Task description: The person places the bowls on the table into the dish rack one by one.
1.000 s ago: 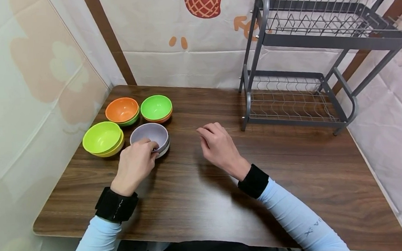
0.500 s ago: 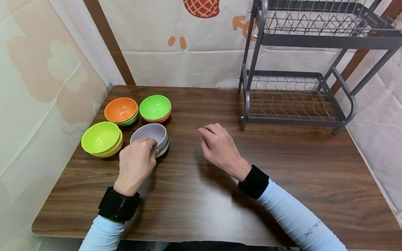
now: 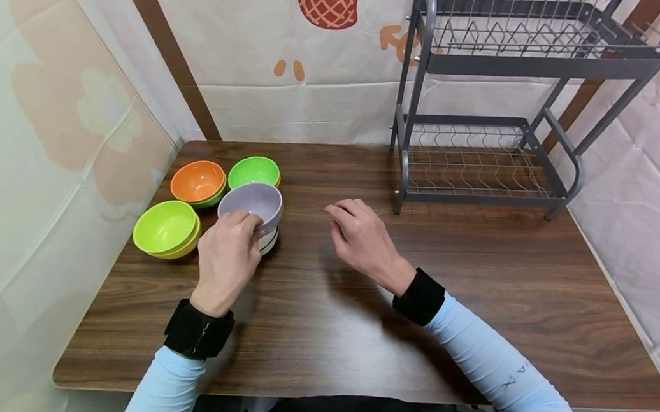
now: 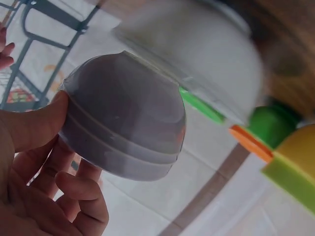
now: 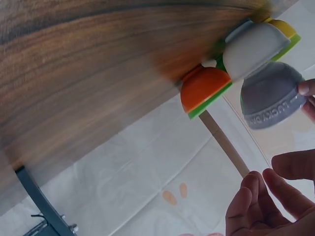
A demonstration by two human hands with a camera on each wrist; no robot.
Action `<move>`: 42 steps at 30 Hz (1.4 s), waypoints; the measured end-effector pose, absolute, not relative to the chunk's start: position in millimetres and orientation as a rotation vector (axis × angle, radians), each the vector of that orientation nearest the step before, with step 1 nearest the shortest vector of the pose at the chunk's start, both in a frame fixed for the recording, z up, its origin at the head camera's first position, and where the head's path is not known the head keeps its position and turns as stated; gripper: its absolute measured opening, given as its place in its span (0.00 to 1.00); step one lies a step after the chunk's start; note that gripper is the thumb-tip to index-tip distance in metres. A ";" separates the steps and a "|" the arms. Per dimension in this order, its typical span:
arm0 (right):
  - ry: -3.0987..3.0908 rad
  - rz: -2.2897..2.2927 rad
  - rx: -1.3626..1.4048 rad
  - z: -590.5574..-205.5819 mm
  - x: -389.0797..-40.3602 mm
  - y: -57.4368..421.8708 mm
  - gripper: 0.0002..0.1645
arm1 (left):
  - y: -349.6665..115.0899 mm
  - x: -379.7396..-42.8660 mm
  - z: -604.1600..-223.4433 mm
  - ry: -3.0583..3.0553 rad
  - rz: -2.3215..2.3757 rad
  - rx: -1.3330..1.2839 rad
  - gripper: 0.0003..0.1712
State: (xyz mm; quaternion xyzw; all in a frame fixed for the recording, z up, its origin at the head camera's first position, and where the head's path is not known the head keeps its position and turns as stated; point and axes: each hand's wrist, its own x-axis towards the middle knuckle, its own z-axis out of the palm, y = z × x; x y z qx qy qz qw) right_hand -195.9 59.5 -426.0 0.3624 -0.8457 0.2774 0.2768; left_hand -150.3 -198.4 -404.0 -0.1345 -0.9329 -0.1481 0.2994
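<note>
Head view: on a dark brown wood-grain counter (image 3: 316,341), the left hand (image 3: 226,258) pinched the near side of a round lavender bowl (image 3: 252,200), thumb and fingers closed on its rim. The bowl was raised just above a white bowl with dark lines (image 3: 269,241). Behind and to the left stood three nested pairs: a lime-green bowl (image 3: 165,226) in a yellow bowl (image 3: 188,246), an orange bowl (image 3: 197,181) in a green bowl (image 3: 213,200), and a bright green bowl (image 3: 254,170) in a second orange bowl (image 3: 279,183). The right hand (image 3: 367,245), fingers loosely bent and holding nothing, was well apart from them, near a two-tier grey metal dish rack (image 3: 527,68).

Left wrist view: the thumb pressed the lavender bowl's ridged outer wall; other fingers were partly hidden behind it. The white bowl was blurred.

Right wrist view: raised lettering circled the lavender bowl near its rim. The right hand's fingers curved slackly, thumb apart.
</note>
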 end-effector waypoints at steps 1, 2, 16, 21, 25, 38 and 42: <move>-2.265 0.748 0.973 -424.2 -195.8 60.3 0.15 | -195.5 -150.4 -401.4 -2.470 -0.396 -0.369 0.05; -2.259 0.750 0.972 -422.4 -195.5 61.2 0.15 | -192.6 -150.2 -398.9 -2.464 -0.401 -0.380 0.06; -2.187 0.794 0.947 -411.3 -188.1 75.5 0.16 | -148.5 -152.8 -387.4 -2.443 -0.432 -0.624 0.09; -2.216 0.790 0.959 -413.7 -184.7 79.2 0.17 | -137.5 -157.4 -389.3 -2.442 -0.420 -0.675 0.09; -2.243 0.767 0.965 -417.2 -183.0 83.5 0.16 | -131.0 -161.2 -390.9 -2.435 -0.417 -0.704 0.08; -2.295 0.697 0.931 -424.9 -184.9 100.4 0.15 | -107.4 -170.6 -391.3 -2.388 -0.304 -0.805 0.08; -2.291 0.702 0.926 -425.8 -185.4 103.5 0.16 | -101.9 -174.7 -391.7 -2.376 -0.303 -0.810 0.08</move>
